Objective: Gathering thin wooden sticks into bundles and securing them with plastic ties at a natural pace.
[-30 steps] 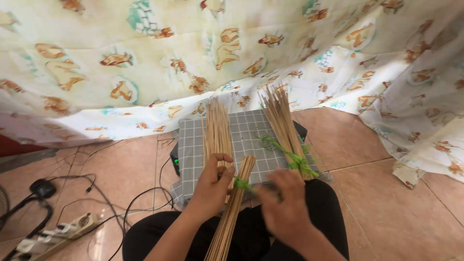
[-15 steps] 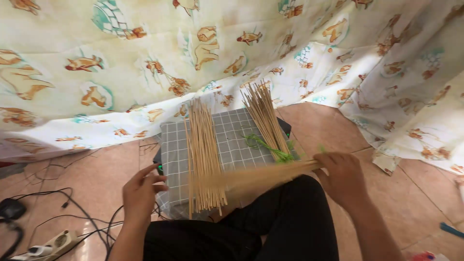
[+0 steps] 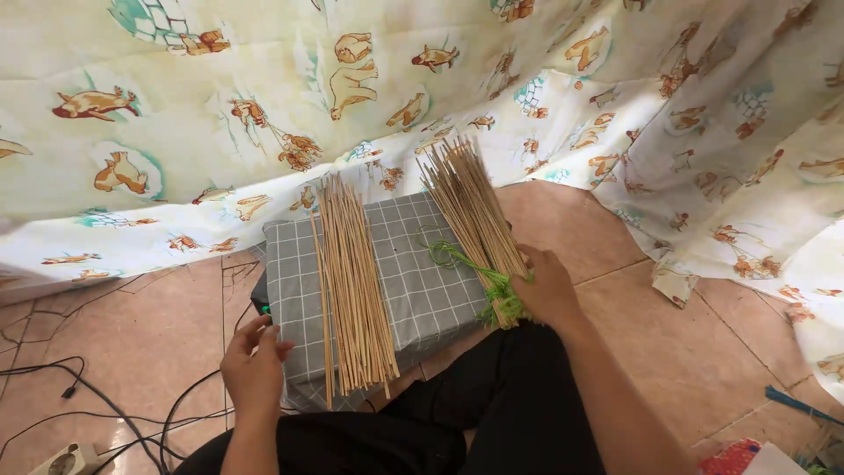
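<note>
Your right hand [image 3: 547,286] closed on the tied stick bundle [image 3: 473,211] at the checked cloth's [image 3: 422,281] right edge to steady it, while your left hand [image 3: 253,365] rested open at its left edge, holding nothing.

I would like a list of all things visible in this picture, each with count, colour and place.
loose sticks: one pile, pale tan, left part of the grey cloth.
tied sticks: one heap, pale tan, right part of the cloth, fanning toward the sheet.
green string: several strands, green, among the tied sticks.
grey cloth: one, grey with white grid, over a dark box.
patterned sheet: one, cream with animal prints, hanging behind and to the right.
cables: several, black, on the floor at left.
power strip: one, white, bottom-left corner.
floor tiles: reddish-brown.
left hand: empty, at the cloth's left edge.
right hand: on the tied sticks' near end.
</note>
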